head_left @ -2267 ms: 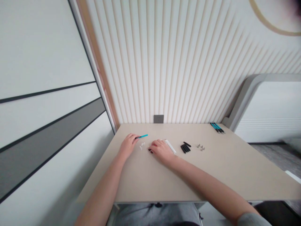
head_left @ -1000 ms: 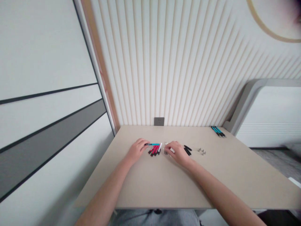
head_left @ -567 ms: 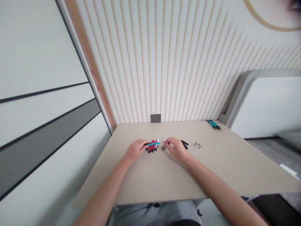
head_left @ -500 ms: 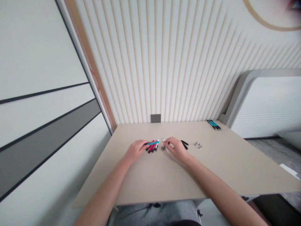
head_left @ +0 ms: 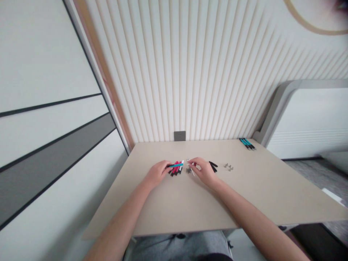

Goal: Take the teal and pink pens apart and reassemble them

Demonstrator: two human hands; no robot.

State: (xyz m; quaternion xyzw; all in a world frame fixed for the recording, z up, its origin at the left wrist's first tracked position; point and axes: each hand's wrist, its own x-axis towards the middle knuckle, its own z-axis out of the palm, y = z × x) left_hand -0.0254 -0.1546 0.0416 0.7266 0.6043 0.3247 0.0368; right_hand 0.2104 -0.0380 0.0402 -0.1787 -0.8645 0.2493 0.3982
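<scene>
My left hand [head_left: 156,173] holds a slim cyan pen [head_left: 176,165] by one end, level above a small pile of red and black pens [head_left: 175,169]. The pen's tip reaches across the pile. My right hand [head_left: 203,171] pinches a thin white stick [head_left: 191,169] in its fingertips, just right of a few small grey parts [head_left: 188,170]. Behind that hand lie several black pen pieces [head_left: 213,166]. Both hands rest low on the beige table [head_left: 174,210].
Several small grey metal pieces [head_left: 230,167] lie right of the black pieces. A bundle of teal-and-black pens [head_left: 247,144] sits at the far edge. A grey wall socket [head_left: 179,136] is behind the table, and ribbed wall panels run along the back.
Compared with the oldest frame, the hands are closer together, a red-and-black pen pile lies between them, and the view has tilted slightly. Over the last half second little has moved.
</scene>
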